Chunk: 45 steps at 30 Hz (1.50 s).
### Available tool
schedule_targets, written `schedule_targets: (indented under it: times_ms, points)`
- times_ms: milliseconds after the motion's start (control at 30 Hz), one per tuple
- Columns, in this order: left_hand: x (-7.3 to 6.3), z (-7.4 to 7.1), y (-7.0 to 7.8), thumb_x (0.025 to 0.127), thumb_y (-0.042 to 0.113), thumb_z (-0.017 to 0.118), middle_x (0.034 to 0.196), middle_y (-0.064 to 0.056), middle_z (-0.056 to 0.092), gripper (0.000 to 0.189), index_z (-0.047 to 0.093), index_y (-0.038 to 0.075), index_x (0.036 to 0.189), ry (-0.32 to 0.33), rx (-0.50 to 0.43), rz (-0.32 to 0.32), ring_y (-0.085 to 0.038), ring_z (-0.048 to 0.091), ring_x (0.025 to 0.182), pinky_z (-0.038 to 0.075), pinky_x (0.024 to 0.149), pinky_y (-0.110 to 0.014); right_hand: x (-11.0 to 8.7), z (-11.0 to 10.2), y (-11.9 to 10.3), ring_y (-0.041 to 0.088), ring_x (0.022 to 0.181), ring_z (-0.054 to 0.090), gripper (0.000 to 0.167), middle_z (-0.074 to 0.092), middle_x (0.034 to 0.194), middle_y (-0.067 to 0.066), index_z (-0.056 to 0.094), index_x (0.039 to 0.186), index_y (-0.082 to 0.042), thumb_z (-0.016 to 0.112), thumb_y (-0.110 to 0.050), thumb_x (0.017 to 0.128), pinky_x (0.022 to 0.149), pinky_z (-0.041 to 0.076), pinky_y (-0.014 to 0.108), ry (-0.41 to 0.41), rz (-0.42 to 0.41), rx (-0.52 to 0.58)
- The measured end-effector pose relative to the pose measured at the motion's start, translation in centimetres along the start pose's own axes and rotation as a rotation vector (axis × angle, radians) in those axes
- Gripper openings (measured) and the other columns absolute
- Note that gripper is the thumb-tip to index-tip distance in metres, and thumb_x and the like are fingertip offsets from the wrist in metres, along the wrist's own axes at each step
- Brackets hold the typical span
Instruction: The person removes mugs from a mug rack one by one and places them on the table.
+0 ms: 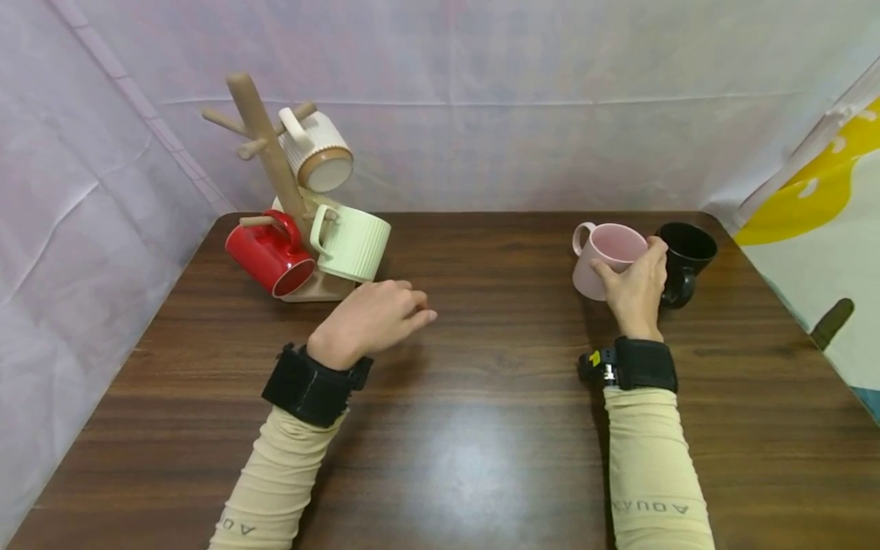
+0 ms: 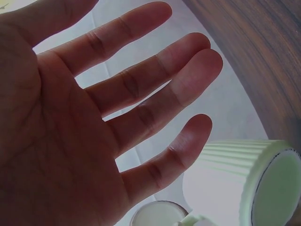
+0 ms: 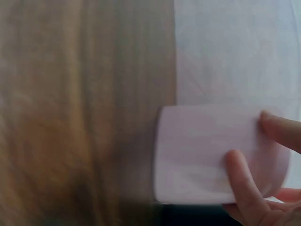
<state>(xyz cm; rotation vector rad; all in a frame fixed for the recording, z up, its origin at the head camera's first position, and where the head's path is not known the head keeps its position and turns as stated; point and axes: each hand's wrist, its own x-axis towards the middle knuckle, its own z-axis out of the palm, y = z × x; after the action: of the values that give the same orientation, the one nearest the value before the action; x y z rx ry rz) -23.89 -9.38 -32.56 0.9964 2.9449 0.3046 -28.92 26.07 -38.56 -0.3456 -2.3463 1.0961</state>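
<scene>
At the right of the head view my right hand (image 1: 635,294) grips a pink mug (image 1: 590,276) by its upper rim and side, its handle pointing away to the left. In the right wrist view, fingers press on the wall of the pink mug (image 3: 195,155). Just right of that hand stands a black mug (image 1: 687,243), partly hidden behind it. My left hand (image 1: 374,319) hovers over the table in front of a pale green ribbed mug (image 1: 359,246). The left wrist view shows its palm (image 2: 61,127) with the fingers spread, holding nothing.
A wooden mug tree (image 1: 264,141) stands at the back left. On its pegs hang the green mug, a red mug (image 1: 264,256) and a white mug with a brown base (image 1: 312,145). A pale curtain (image 1: 481,114) rises behind the brown wooden table (image 1: 474,344).
</scene>
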Motion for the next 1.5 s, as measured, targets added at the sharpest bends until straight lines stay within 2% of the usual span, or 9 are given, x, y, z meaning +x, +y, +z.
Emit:
schedule_targets:
  times_ms: [200, 333, 433, 567, 700, 867, 1067, 1333, 1500]
  points:
    - [-0.2, -0.3, -0.1, 0.103, 0.03, 0.06, 0.088, -0.004, 0.065, 0.026, 0.075, 0.009, 0.103, 0.002, -0.001, -0.004, -0.019, 0.064, 0.08, 0.054, 0.071, -0.04, -0.2, -2.2, -1.0, 0.054, 0.134, 0.037, 0.076, 0.041, 0.142, 0.036, 0.031, 0.142, 0.012, 0.079, -0.01, 0.086, 0.111, 0.028, 0.062, -0.073, 0.02, -0.036]
    - [-0.3, -0.4, -0.1, 0.103, 0.03, 0.06, 0.089, -0.005, 0.066, 0.027, 0.075, 0.009, 0.103, 0.008, 0.005, -0.005, -0.02, 0.065, 0.081, 0.054, 0.073, -0.041, -0.3, -3.6, -1.8, 0.051, 0.123, 0.05, 0.063, 0.05, 0.134, 0.034, 0.04, 0.138, 0.012, 0.074, -0.01, 0.09, 0.105, 0.039, 0.057, -0.062, -0.009, -0.059]
    - [-0.3, -0.4, -0.1, 0.104, 0.03, 0.059, 0.091, -0.005, 0.067, 0.027, 0.075, 0.008, 0.104, 0.012, 0.005, 0.0, -0.021, 0.065, 0.082, 0.054, 0.073, -0.041, -0.6, -4.5, -2.5, 0.044, 0.109, 0.063, 0.052, 0.059, 0.126, 0.029, 0.046, 0.135, 0.01, 0.071, -0.01, 0.093, 0.089, 0.051, 0.037, -0.016, -0.082, -0.05]
    - [-0.3, -0.5, -0.2, 0.103, 0.029, 0.06, 0.089, -0.005, 0.066, 0.026, 0.075, 0.008, 0.102, 0.018, -0.001, 0.007, -0.021, 0.065, 0.081, 0.054, 0.074, -0.041, -0.9, -5.1, -3.5, 0.041, 0.096, 0.068, 0.04, 0.067, 0.114, 0.027, 0.054, 0.128, 0.01, 0.069, -0.005, 0.094, 0.072, 0.04, 0.013, 0.005, -0.258, -0.015]
    - [-0.4, -0.6, -0.4, 0.103, 0.029, 0.061, 0.088, -0.005, 0.066, 0.025, 0.075, 0.008, 0.102, 0.029, 0.001, 0.008, -0.022, 0.065, 0.082, 0.054, 0.074, -0.041, -1.3, -5.6, -4.4, 0.039, 0.088, 0.067, 0.029, 0.069, 0.102, 0.027, 0.062, 0.119, 0.009, 0.069, -0.005, 0.095, 0.071, 0.037, 0.01, -0.139, -0.413, -0.029]
    - [-0.6, -0.7, -0.4, 0.103, 0.029, 0.06, 0.088, -0.005, 0.065, 0.026, 0.075, 0.008, 0.102, 0.031, -0.001, 0.003, -0.021, 0.064, 0.081, 0.053, 0.074, -0.041, -1.4, -6.1, -5.1, 0.038, 0.088, 0.067, 0.027, 0.069, 0.098, 0.025, 0.064, 0.119, 0.004, 0.07, -0.007, 0.095, 0.072, 0.039, 0.006, -0.36, -0.483, -0.064]
    - [-0.7, -0.9, -0.4, 0.103, 0.03, 0.06, 0.088, -0.005, 0.064, 0.026, 0.074, 0.008, 0.102, 0.039, -0.002, 0.006, -0.02, 0.063, 0.079, 0.053, 0.072, -0.04, -1.5, -6.1, -5.5, 0.038, 0.087, 0.069, 0.024, 0.07, 0.096, 0.023, 0.064, 0.117, 0.003, 0.07, -0.003, 0.094, 0.071, 0.037, 0.002, -0.376, -0.515, -0.073]
    - [-0.8, -1.0, -0.6, 0.103, 0.029, 0.06, 0.087, -0.004, 0.063, 0.025, 0.073, 0.009, 0.099, 0.049, -0.004, 0.001, -0.021, 0.063, 0.08, 0.053, 0.073, -0.041, -1.5, -5.8, -6.0, 0.034, 0.084, 0.068, 0.019, 0.07, 0.094, 0.019, 0.065, 0.11, 0.001, 0.071, 0.0, 0.093, 0.071, 0.041, 0.008, -0.342, -0.582, -0.071]
    - [-0.8, -1.1, -0.8, 0.103, 0.028, 0.061, 0.08, -0.003, 0.059, 0.025, 0.07, 0.01, 0.089, 0.057, -0.007, -0.009, -0.021, 0.061, 0.075, 0.052, 0.069, -0.04, -1.5, -5.4, -6.4, 0.034, 0.083, 0.069, 0.012, 0.071, 0.094, 0.018, 0.067, 0.104, 0.001, 0.071, -0.001, 0.092, 0.073, 0.056, 0.042, -0.384, -0.605, -0.094]
